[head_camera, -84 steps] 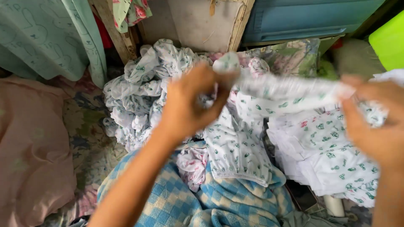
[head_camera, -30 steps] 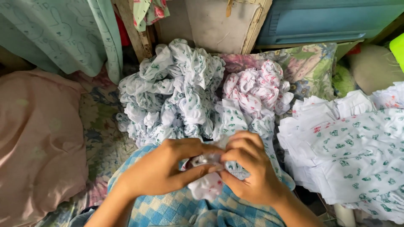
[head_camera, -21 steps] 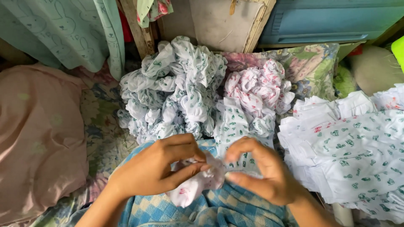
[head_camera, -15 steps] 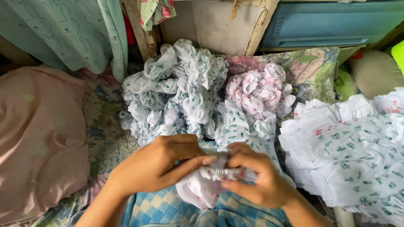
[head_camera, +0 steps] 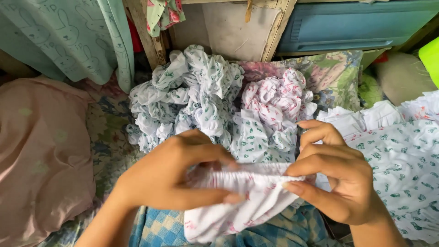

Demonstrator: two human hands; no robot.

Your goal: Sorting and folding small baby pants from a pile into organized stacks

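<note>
Both hands had drawn apart; left hand (head_camera: 171, 176) and right hand (head_camera: 338, 176) pinched the garment's (head_camera: 247, 201) waistband; even tension would keep it flat.

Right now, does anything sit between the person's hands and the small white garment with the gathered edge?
Nothing visible does. The left hand and the right hand both pinch the white garment directly along its gathered edge, bare fingers on cloth. The crumpled printed pile lies beyond it, apart from the grip.

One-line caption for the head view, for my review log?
Left hand and right hand pinch the gathered band of a white printed garment before crumpled cloth heaps.
</note>
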